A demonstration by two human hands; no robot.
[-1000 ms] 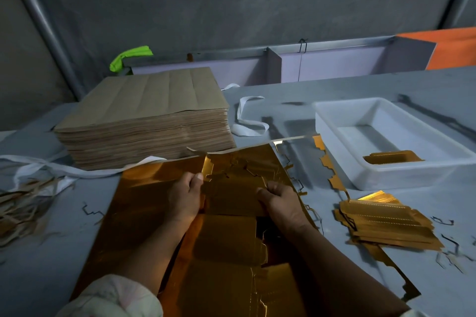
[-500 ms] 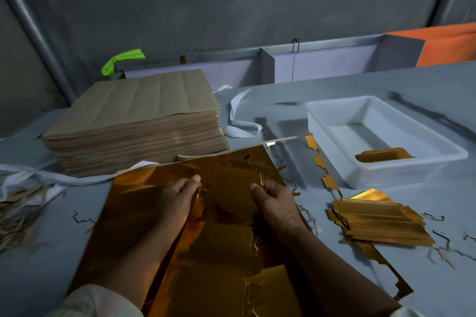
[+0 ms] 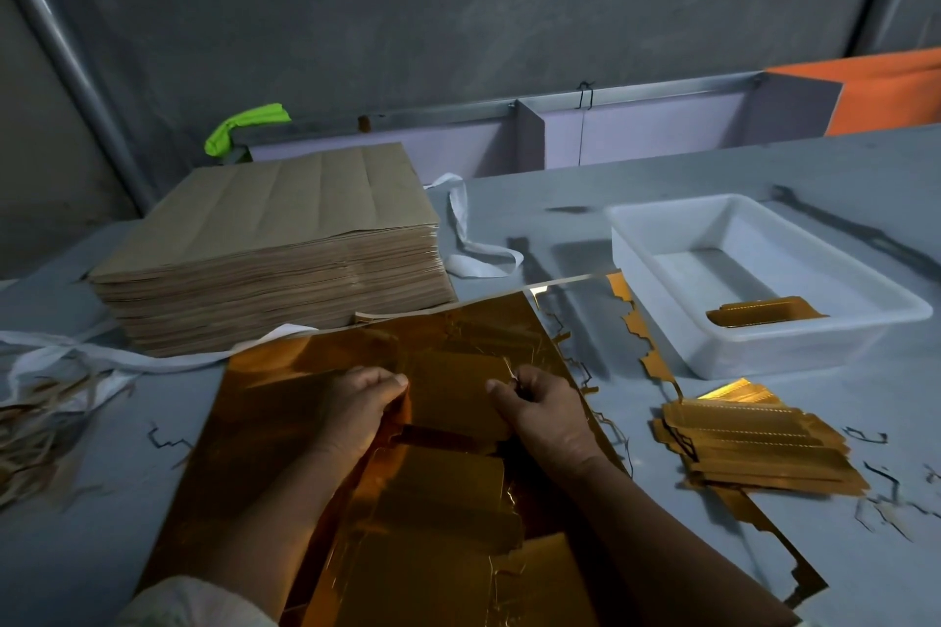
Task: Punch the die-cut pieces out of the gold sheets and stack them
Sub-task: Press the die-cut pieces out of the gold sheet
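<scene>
A large gold sheet [image 3: 285, 412] lies flat on the grey table in front of me. A die-cut gold piece [image 3: 453, 397] sits between my hands in the sheet's upper middle. My left hand [image 3: 356, 415] grips the piece's left edge with curled fingers. My right hand [image 3: 545, 415] pinches its right edge. More die-cut pieces show in the sheet below my hands. A stack of punched gold pieces [image 3: 753, 443] lies on the table to the right.
A tall pile of brown paper sheets [image 3: 285, 239] stands at the back left. A white plastic tray [image 3: 662, 229] with one gold piece [image 3: 764, 313] inside stands at the back right. Gold offcut strips [image 3: 636, 321], thin scraps and white straps [image 3: 478, 260] lie around.
The die-cut piece has come down from its raised tilt and lies lower between my hands. Both hands keep hold of its edges.
</scene>
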